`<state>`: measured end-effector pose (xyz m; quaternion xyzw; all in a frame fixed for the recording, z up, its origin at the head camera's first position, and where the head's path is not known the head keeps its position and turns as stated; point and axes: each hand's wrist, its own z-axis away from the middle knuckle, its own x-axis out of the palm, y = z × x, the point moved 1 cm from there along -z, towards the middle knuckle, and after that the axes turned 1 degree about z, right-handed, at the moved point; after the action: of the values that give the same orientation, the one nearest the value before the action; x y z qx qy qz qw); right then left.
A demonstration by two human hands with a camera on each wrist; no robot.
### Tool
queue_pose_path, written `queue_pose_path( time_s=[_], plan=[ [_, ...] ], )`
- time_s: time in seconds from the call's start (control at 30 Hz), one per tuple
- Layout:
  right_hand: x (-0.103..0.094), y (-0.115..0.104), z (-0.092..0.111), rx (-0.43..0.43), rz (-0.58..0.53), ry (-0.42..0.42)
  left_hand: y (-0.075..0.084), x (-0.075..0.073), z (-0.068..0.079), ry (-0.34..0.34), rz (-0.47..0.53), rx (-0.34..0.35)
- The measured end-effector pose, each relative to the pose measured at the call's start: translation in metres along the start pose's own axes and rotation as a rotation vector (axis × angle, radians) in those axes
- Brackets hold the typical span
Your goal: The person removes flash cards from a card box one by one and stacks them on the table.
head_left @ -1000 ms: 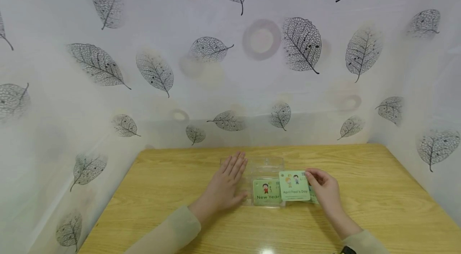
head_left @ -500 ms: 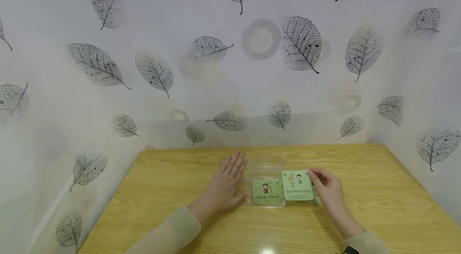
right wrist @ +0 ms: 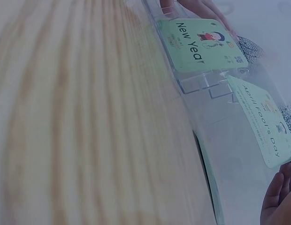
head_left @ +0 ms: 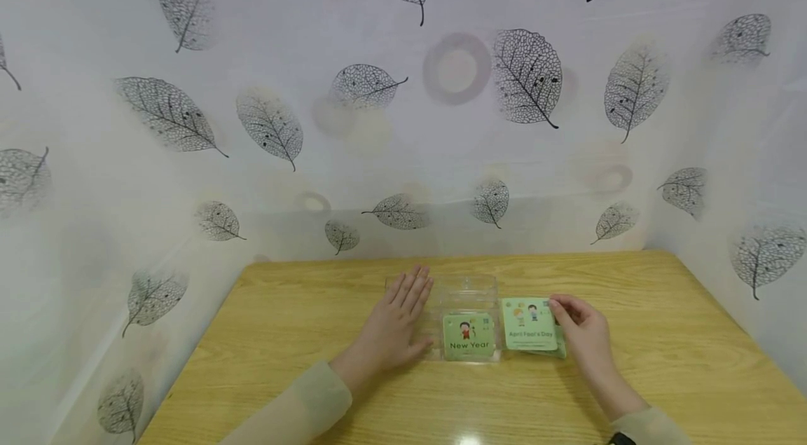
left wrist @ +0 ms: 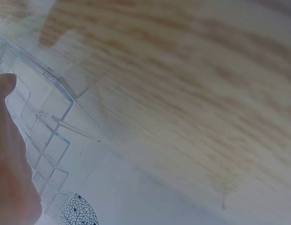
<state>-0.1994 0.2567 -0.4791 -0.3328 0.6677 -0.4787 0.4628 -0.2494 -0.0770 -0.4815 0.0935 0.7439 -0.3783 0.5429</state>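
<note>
My right hand pinches the upper right corner of a green "April Fool's Day" card between thumb and fingers. In the right wrist view this card is tilted and raised off the table. Below it another green card lies on the table, mostly hidden. To the left, a green "New Year" card sits in a compartment of a clear plastic box. My left hand rests over the box's left part, fingers straight. The left wrist view shows the box's dividers beside that hand.
All this stands on a wood-grain table. A pale curtain printed with dark leaves encloses the back and both sides. The table's back edge runs close behind the box.
My right hand has moved the "April Fool's Day" card to the right, from partly over the box's edge to over the other card. My left hand has kept its place.
</note>
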Motion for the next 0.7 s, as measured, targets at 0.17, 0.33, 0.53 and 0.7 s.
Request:
queue_pose_path(
  time_s=[0.17,0.33,0.53,0.7],
  plan=[
    [-0.0038,0.0034,-0.0017,0.006,-0.001,0.009,-0.0002,-0.0011,-0.0003,0.002,-0.009,-0.001],
    [-0.0072,0.0078,-0.0038,0.025,0.007,0.008,0.0006,-0.0026,-0.0003,-0.019,-0.031,-0.005],
    [-0.0090,0.0090,-0.0047,0.049,0.017,0.017,0.0008,-0.0016,-0.0003,-0.012,-0.036,-0.006],
    [-0.0104,0.0090,-0.0046,0.062,0.020,0.019,0.0006,0.0000,-0.0001,0.003,-0.038,-0.003]
  ],
)
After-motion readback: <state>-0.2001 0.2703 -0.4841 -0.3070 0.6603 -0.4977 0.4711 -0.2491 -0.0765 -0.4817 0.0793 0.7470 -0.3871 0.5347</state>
